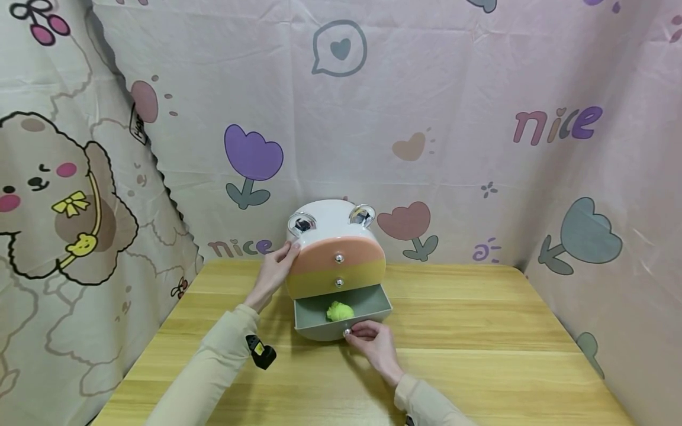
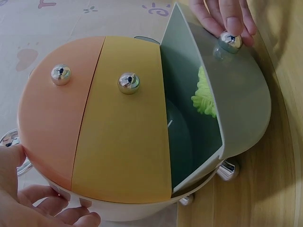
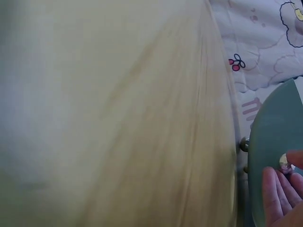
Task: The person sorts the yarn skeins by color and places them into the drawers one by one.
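A small rounded drawer box [image 1: 337,251] with a white top stands on the table, its orange and yellow drawers pushed in. Its grey-green bottom drawer [image 1: 319,332] is pulled out, and a bright green, crinkled piece like a toy vegetable [image 1: 340,311] lies inside. My left hand [image 1: 275,269] rests against the box's left side, thumb at the front edge and fingers along the white shell [image 2: 113,212]. With thumb and fingertips, my right hand [image 1: 377,345] pinches the silver knob [image 2: 230,42] of the bottom drawer. In the right wrist view, the knob lies between those fingertips.
The wooden table [image 1: 479,331] extends on both sides of the box. Behind it hangs a patterned cloth [image 1: 341,118], with another cloth [image 1: 42,313] at the left. Silver round ornaments [image 1: 362,215] stick up from the box top, and short silver feet [image 2: 228,170] support it.
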A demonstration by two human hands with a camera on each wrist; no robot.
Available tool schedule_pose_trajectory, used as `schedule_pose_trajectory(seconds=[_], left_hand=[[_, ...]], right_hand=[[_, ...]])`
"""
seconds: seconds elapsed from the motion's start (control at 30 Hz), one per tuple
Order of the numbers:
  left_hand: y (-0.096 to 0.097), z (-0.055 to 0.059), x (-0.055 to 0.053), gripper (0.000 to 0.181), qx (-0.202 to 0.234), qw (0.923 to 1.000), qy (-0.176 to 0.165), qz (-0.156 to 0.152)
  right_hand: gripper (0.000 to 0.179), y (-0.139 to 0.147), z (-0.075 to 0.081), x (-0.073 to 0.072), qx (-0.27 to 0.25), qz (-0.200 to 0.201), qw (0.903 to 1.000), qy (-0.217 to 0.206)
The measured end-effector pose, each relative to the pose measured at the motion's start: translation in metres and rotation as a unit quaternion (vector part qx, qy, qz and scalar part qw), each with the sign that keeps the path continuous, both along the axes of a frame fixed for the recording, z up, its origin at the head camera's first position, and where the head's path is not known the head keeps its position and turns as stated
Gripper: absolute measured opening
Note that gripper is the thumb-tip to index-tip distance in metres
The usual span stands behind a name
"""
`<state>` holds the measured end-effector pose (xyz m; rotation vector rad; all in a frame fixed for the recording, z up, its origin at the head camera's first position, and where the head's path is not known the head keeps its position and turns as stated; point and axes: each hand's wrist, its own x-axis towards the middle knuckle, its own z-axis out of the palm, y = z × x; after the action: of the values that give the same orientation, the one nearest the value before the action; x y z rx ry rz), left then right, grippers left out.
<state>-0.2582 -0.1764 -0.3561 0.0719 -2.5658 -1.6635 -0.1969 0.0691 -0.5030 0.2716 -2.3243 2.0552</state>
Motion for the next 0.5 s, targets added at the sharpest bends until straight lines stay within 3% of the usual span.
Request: schedule_pose_trajectory(seconds=[0.27,0.5], left_hand=[[0.0,-0.001,0.0,0.068,-0.001,1.0,-0.004,-0.002],[0.0,0.0,0.0,0.067,-0.002,1.0,-0.002,-0.002]], right_hand=[[0.022,-0.005,0.001,-0.004,0.011,-0.021,0.9997,0.009],[0.017,-0.011,0.024,0.002,0.028,-0.031,0.9988,0.023]])
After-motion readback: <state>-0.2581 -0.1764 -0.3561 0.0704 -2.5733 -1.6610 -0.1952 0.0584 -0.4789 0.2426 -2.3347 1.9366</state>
